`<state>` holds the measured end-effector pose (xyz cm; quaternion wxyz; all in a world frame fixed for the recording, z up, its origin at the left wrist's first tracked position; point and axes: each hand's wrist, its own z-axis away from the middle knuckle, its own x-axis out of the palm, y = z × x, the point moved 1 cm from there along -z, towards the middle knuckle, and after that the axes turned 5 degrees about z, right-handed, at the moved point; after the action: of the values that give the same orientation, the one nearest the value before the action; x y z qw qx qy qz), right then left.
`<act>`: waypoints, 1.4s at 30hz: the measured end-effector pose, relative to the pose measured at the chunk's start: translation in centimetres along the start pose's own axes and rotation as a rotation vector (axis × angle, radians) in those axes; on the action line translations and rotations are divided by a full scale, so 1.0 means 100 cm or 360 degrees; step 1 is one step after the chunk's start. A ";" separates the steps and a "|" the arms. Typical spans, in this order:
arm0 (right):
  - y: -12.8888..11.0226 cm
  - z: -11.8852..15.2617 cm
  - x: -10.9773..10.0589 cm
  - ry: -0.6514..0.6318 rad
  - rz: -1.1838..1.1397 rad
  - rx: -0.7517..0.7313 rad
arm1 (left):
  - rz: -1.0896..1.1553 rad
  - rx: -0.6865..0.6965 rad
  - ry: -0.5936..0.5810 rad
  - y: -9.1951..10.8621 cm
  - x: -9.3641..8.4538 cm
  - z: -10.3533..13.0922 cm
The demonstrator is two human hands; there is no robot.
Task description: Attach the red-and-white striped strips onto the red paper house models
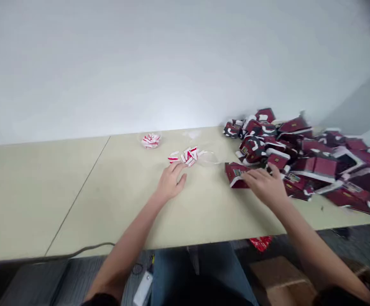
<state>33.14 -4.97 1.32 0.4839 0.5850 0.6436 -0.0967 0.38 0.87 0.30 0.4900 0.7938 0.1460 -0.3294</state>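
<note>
My left hand [171, 180] lies over the table with its fingers stretched out and thumb apart. Its fingertips reach the edge of a small heap of red-and-white pieces [190, 156], which lies beside clear plastic [208, 157]. The pieces are too small to name exactly. My right hand [266, 183] is closed on the right end of a maroon folded piece [235, 173] with white and black edging, seemingly cloth or soft packaging. Its fingers partly cover that piece. Just beyond this hand lies a pile of similar maroon pieces [315, 163].
A round clear container [151, 140] with more red-and-white pieces stands near the wall. A seam [78, 195] crosses the pale table [38, 191]. A dark cable [89, 247] runs along the front edge. Below are a cardboard box [279, 274] and a red packet [261, 243].
</note>
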 end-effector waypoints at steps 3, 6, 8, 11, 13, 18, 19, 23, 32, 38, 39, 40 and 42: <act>-0.049 -0.006 -0.014 0.0056 -0.0298 -0.0028 | 0.0154 -0.0326 0.0059 -0.013 0.004 -0.009; -0.082 -0.028 -0.018 0.0020 -0.0949 -0.0008 | 0.0335 -0.0606 0.0056 -0.016 0.007 -0.019; -0.090 -0.052 -0.009 -0.0008 -0.1490 0.0074 | 0.0454 -0.0628 0.0004 -0.012 0.006 -0.023; -0.090 -0.091 0.021 0.0000 -0.1868 0.0366 | 0.0601 -0.0474 -0.0210 -0.006 0.002 -0.019; -0.090 -0.112 0.046 -0.0197 -0.1751 0.0370 | 0.0610 -0.0426 -0.0392 -0.008 -0.001 -0.012; -0.104 -0.133 0.090 -0.0705 -0.1053 0.0222 | 0.0487 -0.0586 -0.0359 -0.029 -0.006 0.000; -0.107 -0.132 0.093 -0.0750 -0.0964 0.0245 | 0.0457 -0.0626 -0.0274 -0.033 -0.008 -0.001; -0.108 -0.124 0.094 -0.0744 -0.0953 0.0321 | 0.0346 -0.0666 0.0032 -0.042 -0.024 -0.003; -0.122 -0.118 0.072 -0.0542 -0.2829 0.0973 | 0.0589 -0.0735 -0.0460 -0.038 -0.055 0.007; -0.129 -0.121 0.052 -0.0683 -0.3061 0.1310 | 0.0481 -0.0495 -0.0262 -0.027 -0.033 0.002; -0.129 -0.121 0.051 -0.0658 -0.3060 0.1360 | 0.0450 -0.0447 -0.0182 -0.025 -0.032 0.001; -0.129 -0.121 0.050 -0.0632 -0.3056 0.1398 | 0.0431 -0.0403 -0.0106 -0.023 -0.031 0.001; -0.131 -0.121 0.049 -0.0595 -0.3050 0.1446 | 0.0442 -0.0349 -0.0026 -0.019 -0.030 0.001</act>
<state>16.68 2.71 -1.86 0.0347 -0.0621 0.6536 -0.7535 -2.90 2.00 0.94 0.6157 0.7454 0.0660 -0.2470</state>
